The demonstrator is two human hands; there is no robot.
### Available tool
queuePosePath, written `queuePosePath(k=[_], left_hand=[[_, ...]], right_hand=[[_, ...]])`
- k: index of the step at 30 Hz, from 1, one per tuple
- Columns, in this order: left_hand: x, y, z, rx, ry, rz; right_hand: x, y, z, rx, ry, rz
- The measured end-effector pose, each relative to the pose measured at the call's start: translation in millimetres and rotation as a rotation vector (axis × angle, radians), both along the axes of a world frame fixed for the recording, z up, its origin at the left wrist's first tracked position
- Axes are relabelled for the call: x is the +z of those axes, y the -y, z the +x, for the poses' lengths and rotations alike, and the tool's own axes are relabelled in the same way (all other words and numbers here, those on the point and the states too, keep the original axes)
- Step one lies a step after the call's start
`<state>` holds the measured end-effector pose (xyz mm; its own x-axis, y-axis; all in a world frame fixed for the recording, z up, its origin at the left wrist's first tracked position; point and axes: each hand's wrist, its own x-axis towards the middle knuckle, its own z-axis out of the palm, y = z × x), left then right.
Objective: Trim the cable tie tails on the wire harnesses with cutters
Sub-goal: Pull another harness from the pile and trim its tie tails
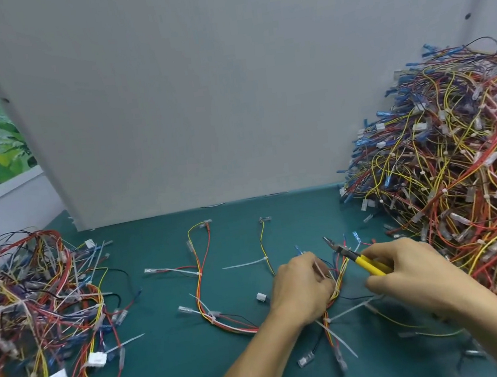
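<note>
Left hand point(302, 287): back up, forearm coming in from the near edge, fingers curled round the harness point(339, 280) at about mid-length. Grip closed on the wire bundle, with a white tie tail point(319, 268) sticking out past the fingers.

Right hand point(411, 269): just beside the left, fingers wrapped round the yellow handles of the cutters point(360, 257), thumb on the near side. Grip closed on the handles.

Surface: green bench point(174, 361). At its left edge lies a tangled pile point(31, 306) of harnesses, white tie tails standing out of it. Mid-bench, a loose harness point(204, 286) lies apart from both hands. A white panel point(184, 102) stands upright along the back (green foliage shows past its left edge). At right a much larger heap point(455, 164) of harnesses rises against the panel.

Orientation: the held harness lies on the bench between the hands, long axis running near to far. The cutters' long axis runs from lower right to upper left, metal jaws pointing away from the person, above the harness's far end. How far apart the jaws stand I cannot tell.
</note>
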<state>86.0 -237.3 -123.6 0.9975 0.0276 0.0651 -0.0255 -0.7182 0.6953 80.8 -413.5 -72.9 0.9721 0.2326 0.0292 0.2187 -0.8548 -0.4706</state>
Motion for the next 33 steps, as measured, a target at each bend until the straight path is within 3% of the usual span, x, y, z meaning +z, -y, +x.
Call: queuePosePath(k=[6, 13, 33], left_hand=[[5, -5, 5, -0.042, -0.088, -0.098], [8, -9, 7, -0.085, -0.196, -0.327], [7, -6, 7, -0.065, -0.152, -0.306]], right_hand=[[4, 6, 2, 0.035, 0.024, -0.247], [9, 11, -2, 0.128, 0.048, -0.391], [11, 7, -8, 0.145, 0.056, -0.491]])
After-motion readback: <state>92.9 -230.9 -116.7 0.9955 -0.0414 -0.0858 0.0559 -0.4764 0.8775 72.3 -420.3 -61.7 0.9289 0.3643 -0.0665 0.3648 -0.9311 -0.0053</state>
